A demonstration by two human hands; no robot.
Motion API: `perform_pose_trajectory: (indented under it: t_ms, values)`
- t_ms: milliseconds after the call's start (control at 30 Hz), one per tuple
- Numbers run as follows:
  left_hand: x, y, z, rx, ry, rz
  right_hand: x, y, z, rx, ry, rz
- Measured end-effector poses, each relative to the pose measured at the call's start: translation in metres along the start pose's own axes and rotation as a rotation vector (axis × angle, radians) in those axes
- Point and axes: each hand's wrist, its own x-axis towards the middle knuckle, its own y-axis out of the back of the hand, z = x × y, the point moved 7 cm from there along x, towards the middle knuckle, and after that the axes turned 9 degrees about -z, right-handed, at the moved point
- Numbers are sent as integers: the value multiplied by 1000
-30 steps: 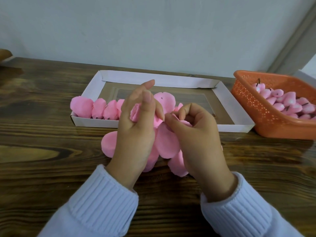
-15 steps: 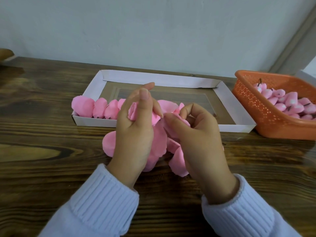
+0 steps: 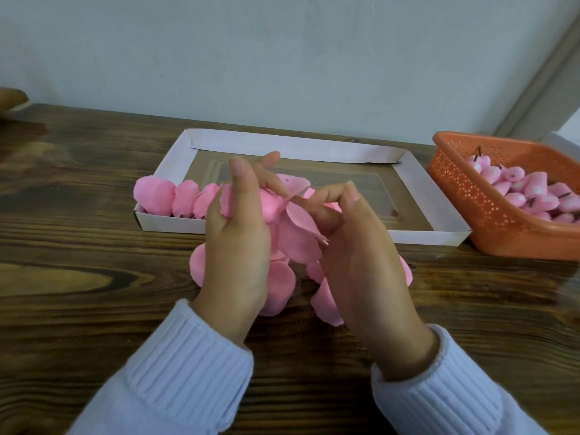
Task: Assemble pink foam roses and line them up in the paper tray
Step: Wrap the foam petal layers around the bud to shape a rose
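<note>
My left hand grips a half-built pink foam rose, its petals wrapped between thumb and fingers. My right hand pinches a loose pink petal that hangs against that rose. Both hands hover just in front of the white paper tray. A row of finished pink roses lies along the tray's front left corner. More loose pink petals lie on the table under my hands, partly hidden.
An orange plastic basket holding several pink foam buds with dark stems stands at the right, beside the tray. The dark wooden table runs to a pale wall behind. A brown object sits at the far left edge.
My hands have shifted slightly; the left one has turned the rose, and the right fingers have lifted and drawn a petal across its side.
</note>
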Motion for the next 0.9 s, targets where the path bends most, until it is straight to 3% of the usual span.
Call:
perform_pose_trajectory:
  t_ms: [100,200,400,600,767,900]
  values:
    - [3,-5,-6,-183,72,-44,0,5,2,91,82,43]
    - [1,-14,-7,-281,98,-119,-4,12,5,20,87,127]
    - [-6,-20,-3,-65,26,-199,-3,11,13,47,-22,131]
    - [-10,-25,11,226,-125,-266,-3,8,13,25,-3,73]
    - [-9,-24,7,62,-127,-263,-3,5,14,15,8,26]
    - [-8,-16,-1,90,-44,-166,-2,6,22,82,-35,30]
